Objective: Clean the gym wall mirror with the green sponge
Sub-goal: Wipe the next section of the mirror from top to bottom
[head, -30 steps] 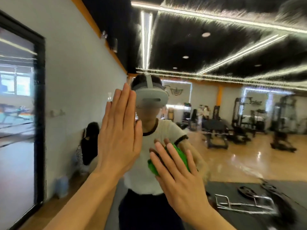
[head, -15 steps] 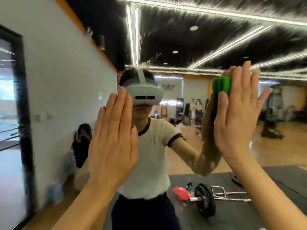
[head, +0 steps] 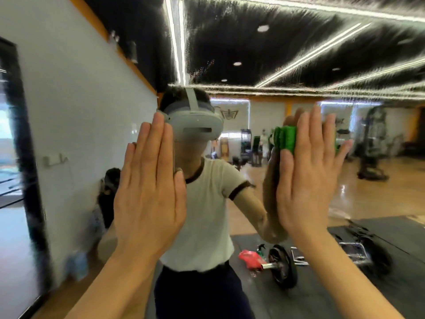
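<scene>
Large gym wall mirror (head: 299, 54) fills frame.
Left hand (head: 149, 194), flat, fingers straight, holds nothing, braced centre-left as before.
Right hand (head: 308, 178), flat, presses crumpled green sponge (head: 285, 139) on glass centre-right; swept up from lower centre, then dipped slightly. Wiping under way; much glass left.

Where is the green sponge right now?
In the head view, right of centre: the green sponge sits under the flat right hand, pressed against the mirror.

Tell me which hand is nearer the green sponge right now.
Right. The right hand presses the green sponge flat against the mirror, fingers straight. The left hand lies flat on the glass off to the sponge's left, apart from it.
</scene>
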The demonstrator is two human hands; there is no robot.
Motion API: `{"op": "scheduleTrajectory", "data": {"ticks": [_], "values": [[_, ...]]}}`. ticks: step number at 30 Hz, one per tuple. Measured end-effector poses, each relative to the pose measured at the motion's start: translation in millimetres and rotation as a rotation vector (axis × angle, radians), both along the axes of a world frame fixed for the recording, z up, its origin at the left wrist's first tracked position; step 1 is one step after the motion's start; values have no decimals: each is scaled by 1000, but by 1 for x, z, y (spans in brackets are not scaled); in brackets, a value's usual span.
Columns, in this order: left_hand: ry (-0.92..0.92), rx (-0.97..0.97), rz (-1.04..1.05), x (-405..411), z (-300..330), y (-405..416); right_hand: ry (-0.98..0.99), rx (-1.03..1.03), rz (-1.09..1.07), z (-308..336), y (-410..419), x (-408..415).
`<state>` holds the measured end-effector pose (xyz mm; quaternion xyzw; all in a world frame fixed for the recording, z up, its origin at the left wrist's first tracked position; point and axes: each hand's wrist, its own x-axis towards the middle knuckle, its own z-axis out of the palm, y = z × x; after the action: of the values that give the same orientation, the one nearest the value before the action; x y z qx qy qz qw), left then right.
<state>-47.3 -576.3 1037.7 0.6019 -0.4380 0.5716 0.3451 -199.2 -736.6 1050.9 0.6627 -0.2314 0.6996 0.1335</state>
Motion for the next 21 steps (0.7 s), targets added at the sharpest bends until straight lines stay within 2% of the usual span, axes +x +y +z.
{"op": "scheduleTrajectory", "data": {"ticks": [2, 6, 9, 11, 14, 16, 19, 21], "values": [[-1, 2, 6, -1, 0, 0, -44, 35, -6, -5, 22, 22], [16, 5, -13, 0, -1, 1, 244, -244, 92, -26, 70, 61], [22, 2, -18, 0, 0, 1, 382, -335, 3, -25, 42, 34], [16, 3, -2, -1, -1, 1, 297, -187, -30, -28, 11, 4], [14, -7, 13, -1, -2, 0, -8, 113, 57, -40, -3, -12], [12, -4, 13, -1, -2, 0, -68, 155, 54, -45, 24, 15], [9, -12, -2, -1, -2, 0, 163, -75, 97, -62, 73, 60], [13, -20, -11, 0, -2, 0, 327, -208, 88, -71, 69, 55]]}}
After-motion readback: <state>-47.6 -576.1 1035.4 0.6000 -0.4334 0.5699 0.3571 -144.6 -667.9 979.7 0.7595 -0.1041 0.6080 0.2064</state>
